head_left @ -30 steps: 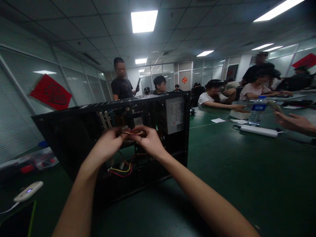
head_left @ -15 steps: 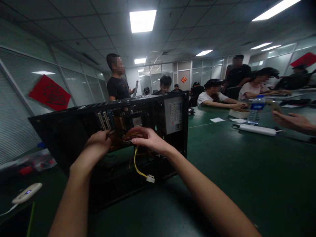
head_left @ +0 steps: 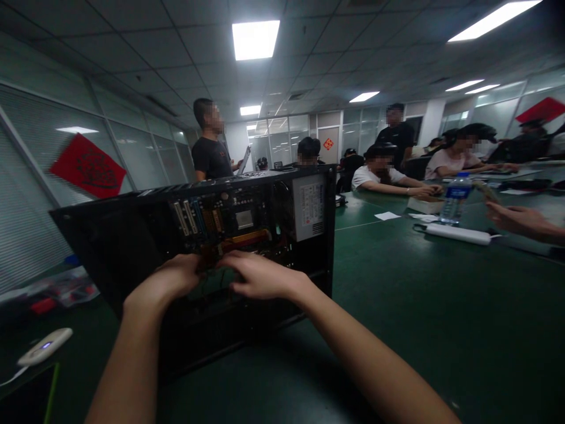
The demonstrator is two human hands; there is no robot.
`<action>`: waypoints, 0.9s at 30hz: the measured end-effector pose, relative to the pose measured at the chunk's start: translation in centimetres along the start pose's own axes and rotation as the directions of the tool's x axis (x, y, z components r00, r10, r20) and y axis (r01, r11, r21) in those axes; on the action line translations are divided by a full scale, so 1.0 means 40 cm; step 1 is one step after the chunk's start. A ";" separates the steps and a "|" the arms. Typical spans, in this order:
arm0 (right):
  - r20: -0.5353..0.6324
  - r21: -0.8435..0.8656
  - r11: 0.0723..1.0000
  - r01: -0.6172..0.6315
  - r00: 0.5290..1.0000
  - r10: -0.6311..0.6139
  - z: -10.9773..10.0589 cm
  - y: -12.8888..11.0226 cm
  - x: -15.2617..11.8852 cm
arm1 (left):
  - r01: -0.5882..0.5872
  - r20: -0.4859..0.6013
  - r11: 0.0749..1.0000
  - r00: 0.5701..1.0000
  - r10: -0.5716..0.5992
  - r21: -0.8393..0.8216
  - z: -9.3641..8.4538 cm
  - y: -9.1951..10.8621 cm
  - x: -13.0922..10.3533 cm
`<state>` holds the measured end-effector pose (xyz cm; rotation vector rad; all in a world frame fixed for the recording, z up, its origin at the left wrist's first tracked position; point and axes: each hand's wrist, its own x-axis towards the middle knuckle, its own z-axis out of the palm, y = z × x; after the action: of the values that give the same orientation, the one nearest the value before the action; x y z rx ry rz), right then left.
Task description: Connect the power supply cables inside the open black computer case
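An open black computer case [head_left: 247, 321] stands on the green table, its inside facing me. My left hand [head_left: 179, 277] reaches into it at the lower edge of the motherboard, fingertips dim and blurred. Close beside it, my right hand [head_left: 258, 275] has its fingers curled near the same spot; whatever lies between the fingertips is too dark to make out. Above the hands are the memory slots [head_left: 247, 237], a silvery square chip [head_left: 244, 219] and pale and blue expansion slots [head_left: 188, 218]. The power supply [head_left: 309, 207] sits at the case's upper right.
On the green table [head_left: 424, 330] at right are a white power strip [head_left: 461, 234], a water bottle [head_left: 454, 199], a small box [head_left: 424, 204] and another person's hand [head_left: 523, 221]. Plastic bags [head_left: 66, 288] and a white device [head_left: 46, 346] lie left.
Both hands have moved down, the right one also slightly left. The yellow cable with its white plug, which hung below my right hand, no longer shows. The memory slots are uncovered.
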<state>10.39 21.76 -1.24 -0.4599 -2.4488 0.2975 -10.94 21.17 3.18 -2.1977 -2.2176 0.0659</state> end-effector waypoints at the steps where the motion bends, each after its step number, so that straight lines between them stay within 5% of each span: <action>1: 0.039 -0.033 0.999 -0.016 0.999 0.017 0.012 0.000 0.000 | -0.042 0.062 0.999 0.997 0.042 -0.009 -0.001 0.009 -0.004; 5: 0.050 -0.175 0.972 -0.157 0.984 0.168 0.054 0.019 -0.001 | -0.211 0.202 0.977 0.956 0.211 -0.026 0.010 0.028 -0.010; 11: 0.032 -0.331 0.861 -0.385 0.908 0.418 0.060 0.065 -0.007 | -0.147 0.159 0.989 0.977 0.141 0.028 0.024 0.042 0.015; 14: 0.002 -0.390 0.824 -0.412 0.894 0.448 0.057 0.073 -0.009 | 0.016 0.063 0.997 0.998 -0.021 0.074 0.014 0.047 0.016; 18: 0.026 -0.428 0.799 -0.423 0.878 0.478 0.061 0.074 -0.011 | 0.225 -0.121 0.972 0.969 -0.215 0.073 -0.004 0.050 0.007; 23: -0.022 -0.437 0.783 -0.442 0.876 0.482 0.060 0.071 -0.009 | 0.148 -0.121 0.988 0.982 -0.142 0.039 -0.018 0.059 0.006; 27: -0.227 -0.339 0.793 -0.506 0.862 0.454 0.052 0.076 -0.002 | 0.129 -0.048 0.989 0.991 -0.126 0.072 -0.025 0.050 -0.002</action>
<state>9.95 24.31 -3.87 -1.2502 -2.2197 -0.0255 -8.89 21.12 4.10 -1.9951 -2.2865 0.0966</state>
